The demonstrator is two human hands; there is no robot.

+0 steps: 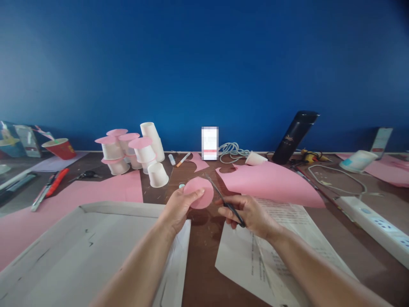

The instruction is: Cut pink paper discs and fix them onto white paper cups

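Observation:
A round pink paper disc is pinched in my left hand, thumb lying across its face. My right hand grips black-handled scissors, whose blades point up and left along the disc's right edge. Whether the blades are parted is too small to tell. Behind the disc lies a small pink offcut with a curved edge. To the right, a large pink sheet has a rounded bite cut from its left end.
White paper cups with pink discs between and on them stand at back left, one cup in front. A phone leans on the blue wall. A black flask, power strip, printed papers and cardboard surround the hands.

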